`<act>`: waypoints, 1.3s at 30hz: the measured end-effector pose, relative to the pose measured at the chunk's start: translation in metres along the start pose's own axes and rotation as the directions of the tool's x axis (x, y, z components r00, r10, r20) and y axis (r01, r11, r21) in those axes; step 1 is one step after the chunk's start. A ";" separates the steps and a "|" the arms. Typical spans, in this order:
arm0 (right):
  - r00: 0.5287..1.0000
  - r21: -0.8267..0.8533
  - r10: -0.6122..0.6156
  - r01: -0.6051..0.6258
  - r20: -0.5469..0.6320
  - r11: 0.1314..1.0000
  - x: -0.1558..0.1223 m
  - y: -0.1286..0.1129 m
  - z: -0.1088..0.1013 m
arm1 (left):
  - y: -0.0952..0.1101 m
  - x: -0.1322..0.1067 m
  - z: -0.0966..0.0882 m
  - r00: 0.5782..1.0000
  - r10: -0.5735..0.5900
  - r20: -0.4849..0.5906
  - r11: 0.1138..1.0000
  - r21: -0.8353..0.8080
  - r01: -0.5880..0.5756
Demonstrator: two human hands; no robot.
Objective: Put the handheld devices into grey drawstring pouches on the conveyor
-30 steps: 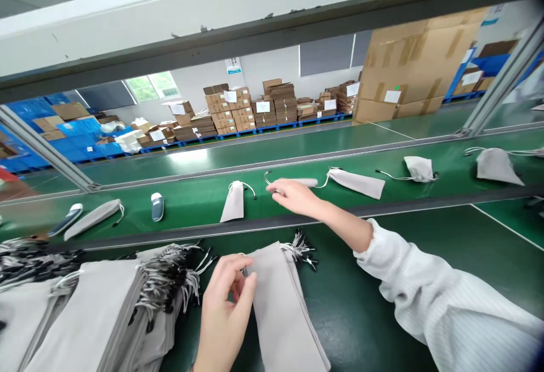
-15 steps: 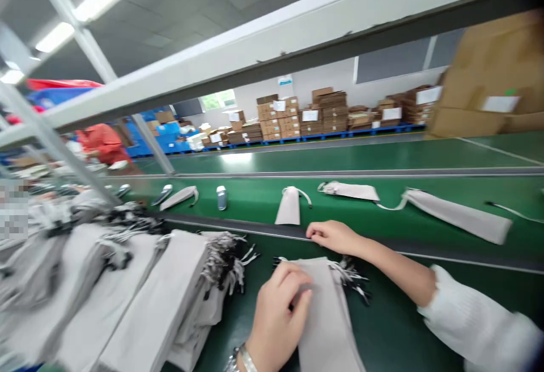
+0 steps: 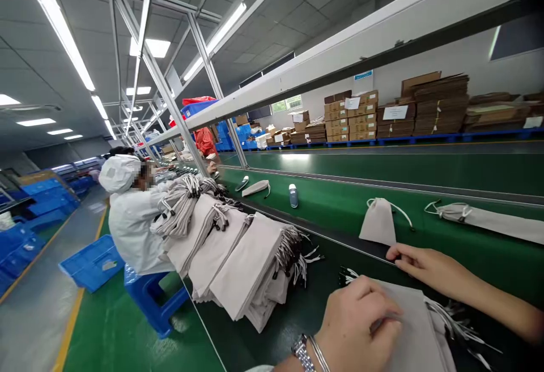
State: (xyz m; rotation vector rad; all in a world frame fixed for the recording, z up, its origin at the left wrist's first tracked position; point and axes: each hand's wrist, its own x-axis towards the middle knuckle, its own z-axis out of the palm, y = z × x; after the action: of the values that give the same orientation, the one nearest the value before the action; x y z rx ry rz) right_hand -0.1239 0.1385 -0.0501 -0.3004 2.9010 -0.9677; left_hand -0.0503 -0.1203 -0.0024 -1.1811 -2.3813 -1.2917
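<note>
Drawn back from over the green belt (image 3: 331,208) a second ago, the person's right hand (image 3: 437,270) now lies at its near edge, fingers loosely bent and close together, just beside a grey drawstring pouch (image 3: 377,222); any grip is unclear. The left hand (image 3: 359,318) is half closed over a stack of grey pouches (image 3: 419,332) on the worktop (image 3: 310,310), a narrow gap between thumb and fingers; whether it pinches one cannot be told. A long pouch (image 3: 501,220) lies farther right on the belt, its contents hidden. Left of the upright-looking pouch is a blue-grey device (image 3: 293,196). A larger pouch pile (image 3: 246,261) sits on the worktop, near a white-clad co-worker (image 3: 131,230). Beyond, a blue crate (image 3: 96,264) is on the floor.
</note>
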 end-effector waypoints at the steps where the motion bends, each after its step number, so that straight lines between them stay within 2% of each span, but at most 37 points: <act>1: 1.000 0.000 0.000 0.000 -0.001 1.000 0.000 0.002 0.001 | 0.000 0.000 0.000 1.000 0.000 -0.002 1.000 0.003 0.000; 10: 1.000 -0.022 0.024 -0.024 0.008 0.999 0.004 0.009 0.005 | -0.006 -0.002 0.005 0.998 0.055 -0.020 0.998 0.038 -0.054; 14: 0.999 -0.022 0.031 -0.030 0.022 0.999 0.004 0.009 0.005 | -0.005 -0.002 0.004 0.999 0.044 -0.010 0.998 0.045 -0.044; 24: 1.000 -0.037 0.009 -0.010 -0.026 0.999 0.001 0.003 0.002 | 0.001 0.000 -0.001 0.999 0.036 0.004 0.999 0.022 -0.036; 31: 1.000 -0.063 0.015 -0.014 0.019 0.998 0.001 -0.003 -0.001 | 0.003 0.001 -0.002 0.998 0.039 0.044 0.998 0.044 -0.041; 39: 0.999 -0.055 0.022 -0.019 0.046 0.998 0.002 -0.002 -0.001 | 0.002 0.000 -0.002 0.998 0.037 0.041 0.998 0.052 -0.039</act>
State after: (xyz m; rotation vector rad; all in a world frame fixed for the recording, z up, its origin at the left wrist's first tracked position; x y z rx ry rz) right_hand -0.1257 0.1376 -0.0480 -0.2918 2.8862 -0.8683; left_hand -0.0496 -0.1208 0.0001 -1.2424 -2.3926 -1.1975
